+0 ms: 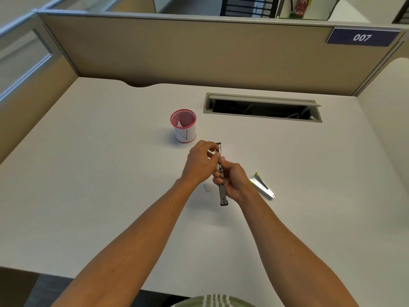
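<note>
I hold a long metal stapler part [223,193], a grey staple magazine, upright above the white desk [110,196]. My right hand [233,181] grips its middle with the fingers curled round it. My left hand [200,161] pinches at its upper end with the fingertips. What the fingertips pinch there is too small to tell. A small strip of staples [207,187] lies on the desk just left of my hands. The stapler's white and green body [262,188] lies on the desk to the right of my right hand.
A red mesh pen cup [184,126] with a white paper label stands behind my hands. An open cable slot [262,107] is set in the desk at the back right. Beige partition walls [199,54] close the desk at the back and left.
</note>
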Available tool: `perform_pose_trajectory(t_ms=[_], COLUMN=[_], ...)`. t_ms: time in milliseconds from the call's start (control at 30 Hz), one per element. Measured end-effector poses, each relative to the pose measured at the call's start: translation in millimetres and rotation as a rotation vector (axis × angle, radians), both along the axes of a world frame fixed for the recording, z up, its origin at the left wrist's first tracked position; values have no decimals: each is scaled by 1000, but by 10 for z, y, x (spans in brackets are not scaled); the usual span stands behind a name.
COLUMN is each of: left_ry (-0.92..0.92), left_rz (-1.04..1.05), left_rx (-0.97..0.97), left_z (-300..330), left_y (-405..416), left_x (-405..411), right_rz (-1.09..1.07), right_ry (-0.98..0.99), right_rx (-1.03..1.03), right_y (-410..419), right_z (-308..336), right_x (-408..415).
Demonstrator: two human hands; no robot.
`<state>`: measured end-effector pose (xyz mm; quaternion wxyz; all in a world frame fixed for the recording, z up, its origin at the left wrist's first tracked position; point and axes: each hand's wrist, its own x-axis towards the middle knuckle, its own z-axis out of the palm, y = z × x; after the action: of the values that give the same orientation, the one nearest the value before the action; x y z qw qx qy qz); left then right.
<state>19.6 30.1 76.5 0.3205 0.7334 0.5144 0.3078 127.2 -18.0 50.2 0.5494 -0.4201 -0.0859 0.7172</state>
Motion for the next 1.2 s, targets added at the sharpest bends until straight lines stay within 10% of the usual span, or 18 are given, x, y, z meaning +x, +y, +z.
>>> perform_pose_trajectory(t_ms=[1200], left_ry=[3], left_rz=[-392], left_rx=[190], left_z=[20], left_y=[-97], left_x=[-242], right_rz=[-213], right_ry=[126], right_rx=[-95], right_y=[55], right_z=[-29], right_x=[10])
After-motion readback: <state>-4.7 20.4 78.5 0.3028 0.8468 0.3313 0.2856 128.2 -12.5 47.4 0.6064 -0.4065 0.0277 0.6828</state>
